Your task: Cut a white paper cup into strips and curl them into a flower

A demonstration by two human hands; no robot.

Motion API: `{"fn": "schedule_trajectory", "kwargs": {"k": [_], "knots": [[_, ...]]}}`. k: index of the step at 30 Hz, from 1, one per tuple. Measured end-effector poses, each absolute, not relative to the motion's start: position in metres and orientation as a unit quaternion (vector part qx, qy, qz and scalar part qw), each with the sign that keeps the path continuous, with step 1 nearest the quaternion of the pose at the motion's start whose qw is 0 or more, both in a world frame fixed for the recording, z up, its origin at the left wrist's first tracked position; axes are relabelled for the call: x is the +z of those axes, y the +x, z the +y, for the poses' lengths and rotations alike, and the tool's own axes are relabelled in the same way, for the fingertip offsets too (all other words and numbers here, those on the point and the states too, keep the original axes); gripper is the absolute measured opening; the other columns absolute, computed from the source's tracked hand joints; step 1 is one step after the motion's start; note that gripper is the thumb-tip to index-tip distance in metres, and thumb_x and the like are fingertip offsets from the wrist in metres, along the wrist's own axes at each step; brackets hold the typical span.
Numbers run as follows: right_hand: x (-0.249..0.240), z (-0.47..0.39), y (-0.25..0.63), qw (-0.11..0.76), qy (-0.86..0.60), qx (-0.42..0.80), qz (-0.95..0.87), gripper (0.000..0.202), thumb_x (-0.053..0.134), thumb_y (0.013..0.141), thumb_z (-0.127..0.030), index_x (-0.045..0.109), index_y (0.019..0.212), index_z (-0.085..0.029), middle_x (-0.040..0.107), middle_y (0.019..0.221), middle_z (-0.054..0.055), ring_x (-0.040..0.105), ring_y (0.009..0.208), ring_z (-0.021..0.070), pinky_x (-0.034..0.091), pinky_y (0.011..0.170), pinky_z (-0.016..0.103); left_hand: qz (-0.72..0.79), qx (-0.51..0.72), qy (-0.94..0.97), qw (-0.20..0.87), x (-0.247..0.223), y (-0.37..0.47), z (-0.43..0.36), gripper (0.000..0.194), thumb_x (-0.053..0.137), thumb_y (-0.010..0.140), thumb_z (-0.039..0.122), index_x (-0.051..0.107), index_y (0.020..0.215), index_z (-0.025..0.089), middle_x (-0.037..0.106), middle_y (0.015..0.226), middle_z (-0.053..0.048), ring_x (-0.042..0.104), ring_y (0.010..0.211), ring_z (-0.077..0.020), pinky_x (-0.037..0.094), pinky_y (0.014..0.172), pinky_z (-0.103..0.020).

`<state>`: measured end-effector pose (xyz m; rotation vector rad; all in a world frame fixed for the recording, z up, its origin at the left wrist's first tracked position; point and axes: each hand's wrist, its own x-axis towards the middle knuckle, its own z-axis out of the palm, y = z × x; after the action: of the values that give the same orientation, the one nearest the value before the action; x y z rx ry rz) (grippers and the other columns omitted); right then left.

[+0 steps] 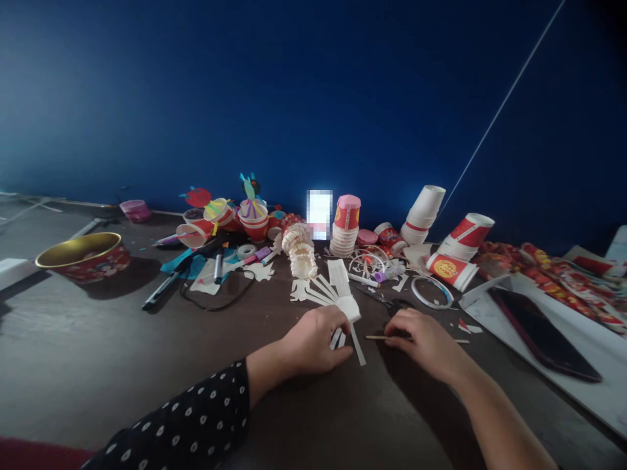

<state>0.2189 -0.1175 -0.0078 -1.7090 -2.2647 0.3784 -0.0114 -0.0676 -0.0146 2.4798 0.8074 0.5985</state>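
- Spreading behind everything, a plain, deep-blue wall (304,98) is crossed by one thin pale line.
- A dark grey, flat-topped table (161,365) is crowded with craft materials towards its far side.
- On the right, a shallow white tray (602,405) is occupied by a black phone with a dark red edge (543,336).
- The left hand (313,339) is placed over the near side of the cut cup, fingers bent and fingertips against it; whether it is firmly gripped cannot be told.
- The right hand (426,339) is curled over a thin stick, thumb and fingers close together; whether the stick is pinched or only touched cannot be made out.
- To the far left, a round red bowl with a gold inside (98,264) is set upright.
- Behind the hands, an upright stack of white paper cups topped by a red one (345,235) is seen beside a ridged, curved white paper form (301,258).
- Between the hands, nearer the left, a white paper cup slit into long strips (347,308) is laid on the table. The cutting appears well advanced, with strips already splayed outwards; what remains cannot be judged.
- The slim, pale wooden stick (375,337) is kept apart from the cup and is not joined to it.
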Motion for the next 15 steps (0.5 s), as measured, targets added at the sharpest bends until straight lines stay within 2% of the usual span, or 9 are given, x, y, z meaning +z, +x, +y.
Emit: {"fn": "schedule_trajectory", "kwargs": {"k": [3,6,15], "knots": [[-0.009,-0.117,0.217,0.136,-0.591,0.123,-0.786,0.013,0.057,0.083,-0.025,0.063,0.072,-0.020,0.062,0.075,0.002,0.054,0.077,0.0184,0.039,0.067,0.029,0.264,0.185,0.926,0.197,-0.017,-0.011,-0.068,0.026,0.073,0.064,0.033,0.061,0.079,0.016,0.061,0.081,-0.004,0.055,0.080,-0.0190,0.042,0.073,-0.027],[-0.009,-0.118,0.214,0.144,-0.586,0.114,-0.789,0.014,0.056,0.084,-0.023,0.062,0.072,-0.020,0.062,0.075,0.003,0.054,0.077,0.0184,0.038,0.066,0.029,0.247,0.176,0.939,0.161,-0.023,-0.009,-0.067,0.035,0.072,0.065,0.046,0.062,0.080,0.016,0.061,0.080,-0.005,0.054,0.080,-0.0203,0.041,0.074,-0.029],[-0.008,-0.122,0.204,0.147,-0.532,0.084,-0.830,0.018,0.053,0.085,-0.018,0.057,0.068,-0.019,0.059,0.072,0.002,0.050,0.075,0.0172,0.036,0.064,0.028,0.265,0.172,0.940,0.133,-0.027,-0.004,-0.070,0.036,0.066,0.071,0.050,0.063,0.086,0.017,0.061,0.083,-0.005,0.053,0.082,-0.0212,0.039,0.074,-0.032]]}}
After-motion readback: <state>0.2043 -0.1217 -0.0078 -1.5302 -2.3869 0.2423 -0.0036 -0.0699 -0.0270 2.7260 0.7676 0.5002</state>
